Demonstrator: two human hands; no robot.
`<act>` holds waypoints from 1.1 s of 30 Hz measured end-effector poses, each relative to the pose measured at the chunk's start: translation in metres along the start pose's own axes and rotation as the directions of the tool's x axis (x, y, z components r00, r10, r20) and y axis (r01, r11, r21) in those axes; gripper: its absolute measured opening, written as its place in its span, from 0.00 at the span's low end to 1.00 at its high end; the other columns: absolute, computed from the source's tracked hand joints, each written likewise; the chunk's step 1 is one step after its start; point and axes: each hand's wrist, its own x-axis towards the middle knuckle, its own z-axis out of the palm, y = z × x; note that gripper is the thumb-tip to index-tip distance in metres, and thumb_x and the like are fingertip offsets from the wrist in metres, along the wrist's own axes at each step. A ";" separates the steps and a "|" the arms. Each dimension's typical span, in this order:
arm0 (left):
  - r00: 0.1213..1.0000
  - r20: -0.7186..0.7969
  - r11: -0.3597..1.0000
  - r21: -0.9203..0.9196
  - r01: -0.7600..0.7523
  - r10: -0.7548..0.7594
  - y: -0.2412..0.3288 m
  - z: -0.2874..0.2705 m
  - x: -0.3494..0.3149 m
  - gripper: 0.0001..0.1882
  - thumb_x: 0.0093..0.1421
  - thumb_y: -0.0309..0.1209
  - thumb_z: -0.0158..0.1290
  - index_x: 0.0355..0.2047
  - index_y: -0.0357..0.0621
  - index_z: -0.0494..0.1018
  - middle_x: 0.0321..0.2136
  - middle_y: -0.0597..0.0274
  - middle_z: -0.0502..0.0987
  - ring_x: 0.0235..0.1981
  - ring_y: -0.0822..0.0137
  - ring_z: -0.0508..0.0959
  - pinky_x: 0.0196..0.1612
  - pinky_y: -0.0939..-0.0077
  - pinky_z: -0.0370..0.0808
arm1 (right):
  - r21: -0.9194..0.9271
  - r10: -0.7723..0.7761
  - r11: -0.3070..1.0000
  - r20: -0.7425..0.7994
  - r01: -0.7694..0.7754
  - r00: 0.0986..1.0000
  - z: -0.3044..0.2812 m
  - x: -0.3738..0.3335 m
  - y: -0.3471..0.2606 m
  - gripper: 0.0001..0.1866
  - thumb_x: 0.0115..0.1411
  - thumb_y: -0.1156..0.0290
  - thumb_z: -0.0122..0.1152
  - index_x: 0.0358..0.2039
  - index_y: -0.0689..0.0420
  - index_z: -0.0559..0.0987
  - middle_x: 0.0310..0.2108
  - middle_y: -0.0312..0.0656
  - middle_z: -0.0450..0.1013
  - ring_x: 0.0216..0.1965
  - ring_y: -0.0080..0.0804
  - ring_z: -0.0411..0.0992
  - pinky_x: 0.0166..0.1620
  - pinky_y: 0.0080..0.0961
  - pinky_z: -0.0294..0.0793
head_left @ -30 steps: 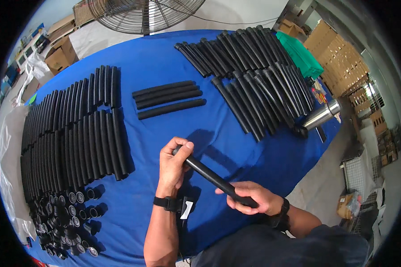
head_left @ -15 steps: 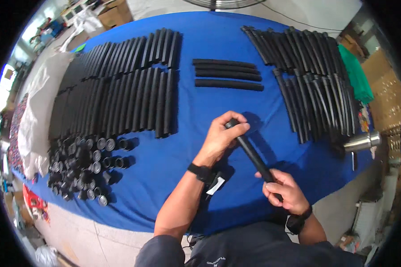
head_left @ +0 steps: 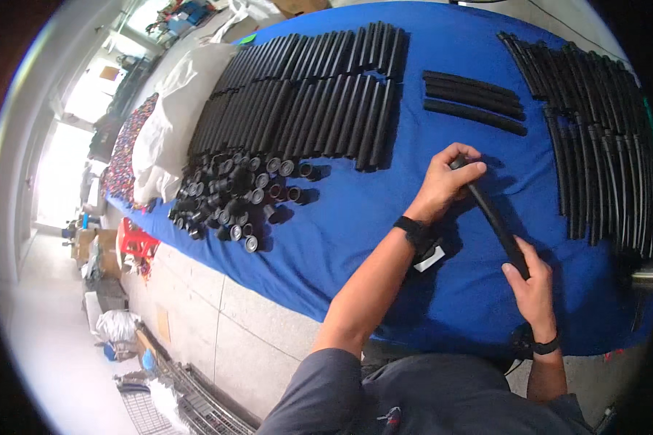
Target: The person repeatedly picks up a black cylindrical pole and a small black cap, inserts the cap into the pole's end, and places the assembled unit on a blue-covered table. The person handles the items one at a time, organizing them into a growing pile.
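Both my hands hold one black tube (head_left: 497, 221) at a slant over the blue cloth. My left hand (head_left: 446, 177) is closed around its far upper end, thumb pressed over the top. Around the near lower end, my right hand (head_left: 533, 283) has its fingers wrapped. Beneath my left wrist a small dark object with a white tag (head_left: 429, 259) lies on the cloth. Several loose black tubes (head_left: 475, 105) lie side by side beyond my hands.
Rows of black tubes (head_left: 305, 109) fill the table's left. A pile of round black caps (head_left: 232, 192) sits in front of them. More tubes with fitted ends (head_left: 595, 145) lie at right. White sheeting (head_left: 170, 116) covers the left edge; a red plastic stool (head_left: 134, 239) stands below.
The view has turned left, so the table and my hands appear farther right. My grip on both ends of the tube persists; the fingers of my right hand have shifted around it.
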 end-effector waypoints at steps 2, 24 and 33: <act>1.000 -0.006 0.998 -0.058 0.014 -0.015 0.000 0.000 -0.002 0.13 0.62 0.33 0.64 0.44 0.46 0.74 0.24 0.73 0.71 0.18 0.81 0.67 0.18 0.85 0.59 | 0.003 -0.064 0.998 0.016 0.064 0.998 -0.003 -0.001 -0.002 0.25 0.69 0.66 0.58 0.61 0.67 0.71 0.31 0.45 0.75 0.17 0.16 0.68 0.16 0.15 0.67; 0.983 -0.184 1.000 0.010 -0.009 0.011 0.000 0.019 -0.001 0.10 0.64 0.37 0.61 0.37 0.45 0.77 0.22 0.71 0.72 0.18 0.80 0.68 0.18 0.84 0.60 | 0.570 0.060 0.753 0.438 -0.329 0.897 -0.024 0.015 0.029 0.24 0.73 0.64 0.53 0.64 0.64 0.68 0.30 0.43 0.75 0.15 0.19 0.68 0.13 0.16 0.64; 0.985 -0.168 0.998 -0.055 0.020 -0.029 0.002 0.012 -0.001 0.11 0.66 0.37 0.60 0.41 0.44 0.77 0.25 0.69 0.75 0.20 0.77 0.72 0.20 0.81 0.65 | 0.724 -0.031 0.623 0.401 -0.296 0.915 -0.025 0.021 0.027 0.24 0.73 0.63 0.51 0.63 0.63 0.69 0.39 0.54 0.78 0.23 0.31 0.78 0.19 0.23 0.77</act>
